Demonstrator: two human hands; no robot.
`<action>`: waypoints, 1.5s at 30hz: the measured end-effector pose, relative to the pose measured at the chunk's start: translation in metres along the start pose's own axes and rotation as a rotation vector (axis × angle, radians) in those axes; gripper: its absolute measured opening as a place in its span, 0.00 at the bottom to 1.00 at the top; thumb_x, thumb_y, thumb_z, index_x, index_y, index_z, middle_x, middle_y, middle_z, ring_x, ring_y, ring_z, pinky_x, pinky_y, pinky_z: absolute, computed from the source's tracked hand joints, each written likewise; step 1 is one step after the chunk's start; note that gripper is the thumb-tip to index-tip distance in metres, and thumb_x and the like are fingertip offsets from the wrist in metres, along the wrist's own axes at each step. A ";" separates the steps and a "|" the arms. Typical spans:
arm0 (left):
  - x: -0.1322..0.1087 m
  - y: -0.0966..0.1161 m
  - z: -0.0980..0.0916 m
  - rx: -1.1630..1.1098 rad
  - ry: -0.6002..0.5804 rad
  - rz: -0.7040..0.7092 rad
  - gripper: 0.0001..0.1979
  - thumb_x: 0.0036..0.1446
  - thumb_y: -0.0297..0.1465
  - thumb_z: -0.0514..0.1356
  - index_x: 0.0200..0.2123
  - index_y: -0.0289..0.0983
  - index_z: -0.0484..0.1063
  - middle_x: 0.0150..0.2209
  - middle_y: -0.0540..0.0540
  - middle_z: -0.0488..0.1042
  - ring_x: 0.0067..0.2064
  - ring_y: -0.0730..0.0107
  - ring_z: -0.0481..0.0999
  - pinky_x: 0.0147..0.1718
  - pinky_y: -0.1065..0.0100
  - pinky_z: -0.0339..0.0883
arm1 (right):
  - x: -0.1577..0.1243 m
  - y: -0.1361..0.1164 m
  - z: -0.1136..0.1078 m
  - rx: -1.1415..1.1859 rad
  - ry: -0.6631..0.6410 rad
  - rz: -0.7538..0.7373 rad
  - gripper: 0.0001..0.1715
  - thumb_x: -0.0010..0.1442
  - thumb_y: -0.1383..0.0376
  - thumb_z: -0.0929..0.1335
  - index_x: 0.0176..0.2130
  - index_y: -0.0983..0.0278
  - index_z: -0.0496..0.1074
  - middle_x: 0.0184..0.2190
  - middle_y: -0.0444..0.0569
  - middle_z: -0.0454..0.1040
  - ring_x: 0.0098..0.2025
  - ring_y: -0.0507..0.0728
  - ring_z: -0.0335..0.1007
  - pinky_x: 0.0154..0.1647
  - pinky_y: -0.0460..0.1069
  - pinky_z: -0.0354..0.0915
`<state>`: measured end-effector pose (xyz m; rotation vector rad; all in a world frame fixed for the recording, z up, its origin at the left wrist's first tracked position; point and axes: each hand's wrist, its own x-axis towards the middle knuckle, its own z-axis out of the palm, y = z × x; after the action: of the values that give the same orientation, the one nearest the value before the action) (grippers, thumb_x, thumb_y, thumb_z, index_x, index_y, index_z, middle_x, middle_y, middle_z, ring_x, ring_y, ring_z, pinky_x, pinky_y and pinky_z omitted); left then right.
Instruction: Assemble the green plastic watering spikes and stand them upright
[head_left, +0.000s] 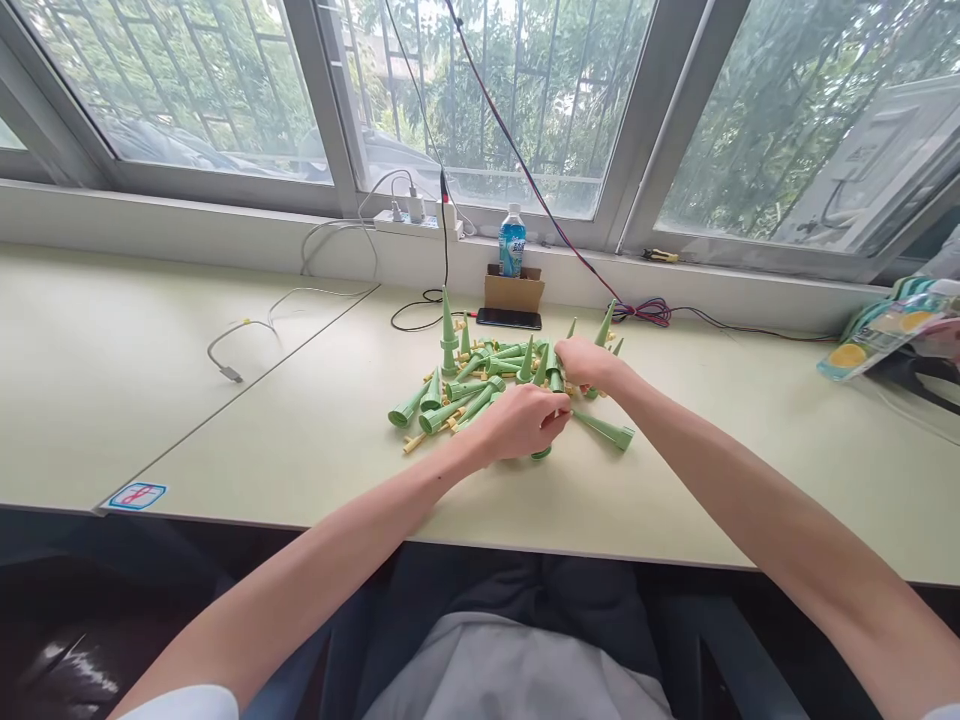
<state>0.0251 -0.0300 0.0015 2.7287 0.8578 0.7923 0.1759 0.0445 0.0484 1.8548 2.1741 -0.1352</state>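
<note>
Green plastic watering spikes (450,415), cone-shaped with ribbed collars, lie in a loose pile mid-table, and small yellow valve pieces (415,442) are mixed in. My right hand (586,364) is closed around a green spike (555,378) whose wide end points down. Just nearer to me, my left hand (529,420) has its fingers pinched together; what they hold is hidden. A green rim (541,454) shows beneath that hand. One loose spike (606,430) rests to the right of it. A taller spike (448,335) stands upright at the pile's back left.
Behind the pile are a phone (508,319), a small cardboard box (514,292) and a blue-labelled bottle (511,243). A white cable (247,325) crosses the table's left part. Coiled dark wires (646,312) and a plastic package (885,335) lie at right. A power strip (416,222) sits on the sill.
</note>
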 end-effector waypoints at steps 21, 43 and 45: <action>0.000 -0.001 0.001 -0.010 0.002 0.004 0.11 0.60 0.26 0.53 0.27 0.36 0.71 0.24 0.48 0.74 0.24 0.73 0.68 0.28 0.72 0.61 | -0.007 -0.005 0.001 0.025 0.009 0.023 0.16 0.51 0.81 0.64 0.38 0.76 0.77 0.28 0.59 0.78 0.24 0.57 0.76 0.24 0.45 0.66; 0.000 -0.001 0.001 -0.017 0.001 0.014 0.11 0.60 0.26 0.52 0.27 0.36 0.72 0.24 0.48 0.74 0.24 0.73 0.68 0.29 0.72 0.60 | -0.008 -0.003 0.006 0.005 0.052 -0.026 0.15 0.49 0.79 0.68 0.37 0.70 0.77 0.27 0.53 0.78 0.29 0.56 0.76 0.28 0.44 0.65; 0.000 0.000 0.001 -0.013 -0.004 0.011 0.12 0.60 0.26 0.52 0.27 0.36 0.72 0.24 0.48 0.74 0.24 0.73 0.68 0.28 0.72 0.60 | -0.008 -0.003 0.006 0.003 0.033 -0.020 0.16 0.46 0.80 0.68 0.37 0.71 0.77 0.27 0.54 0.78 0.29 0.57 0.76 0.27 0.44 0.65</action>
<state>0.0252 -0.0297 0.0009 2.7253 0.8352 0.7907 0.1748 0.0346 0.0445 1.8498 2.2161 -0.1123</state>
